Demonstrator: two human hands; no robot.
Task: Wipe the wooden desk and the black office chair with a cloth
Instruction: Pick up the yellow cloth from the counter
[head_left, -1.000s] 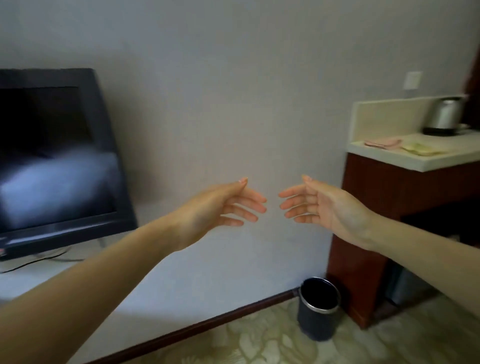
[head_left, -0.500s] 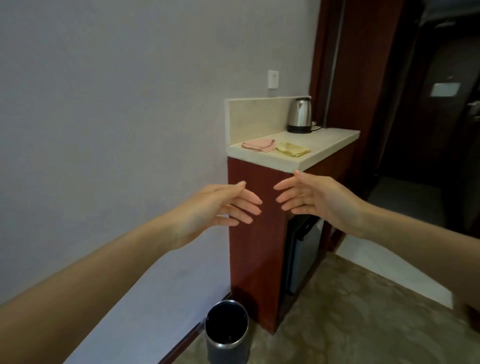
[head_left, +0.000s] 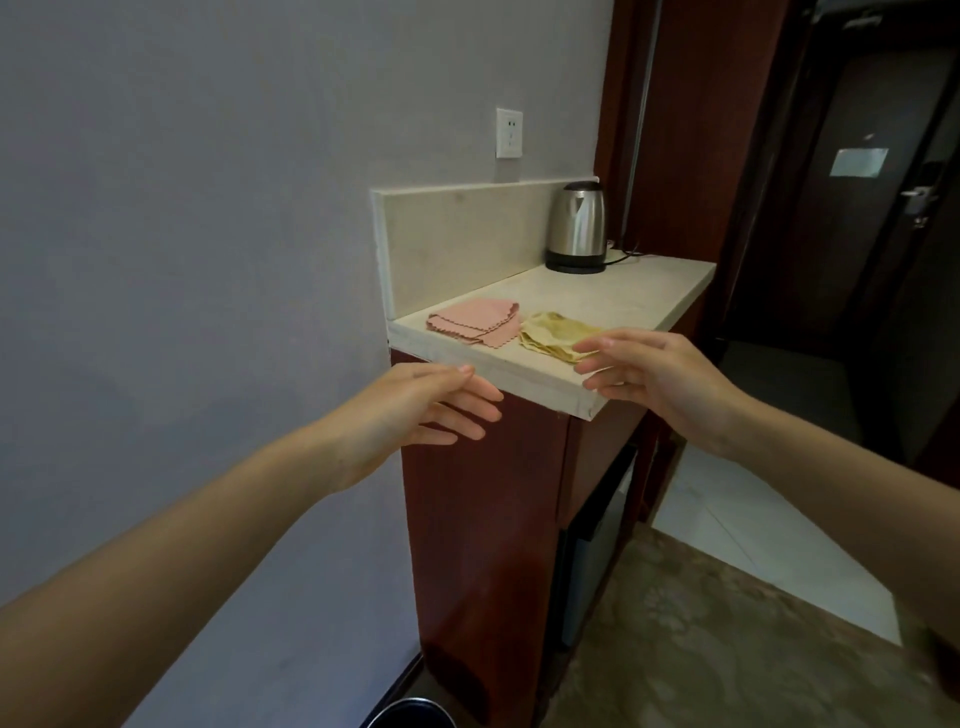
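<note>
Holding nothing in either hand. R hand (head_left: 660, 374) is out in front w/ fingers spread and loosely straight, fingertips over the near edge of the yellow cloth (head_left: 550, 332); can't tell if they touch it or hover just above. L hand (head_left: 415, 410) is slack too, fingers relaxed and slightly fanned. It sits lower, in front of the countertop (head_left: 613, 296) front edge near its wall-side corner; can't tell if it touches that edge.

The 2 cloths lie side by side near the front of the pale stone top. The yellow one is crumpled. The pink cloth (head_left: 472, 321) is folded flat w/ scalloped edges, just beside it on the wall side.

Further back, a steel kettle (head_left: 576, 226) stands upright on its black base by the backsplash (head_left: 462, 244), cord trailing off to the R. A white socket (head_left: 509, 133) sits on the grey wall (head_left: 208, 208) above.

The top rests on a red-brown cabinet (head_left: 467, 519), w/ a dark appliance (head_left: 597, 561) in its lower opening, too dim to ID. A round bin (head_left: 410, 714) rim shows at the bottom edge by the cabinet foot. Far R is a dark door (head_left: 857, 234) w/ a metal handle (head_left: 917, 200) and a pale sign (head_left: 858, 161). Patterned carpet (head_left: 727, 649) covers the floor.
</note>
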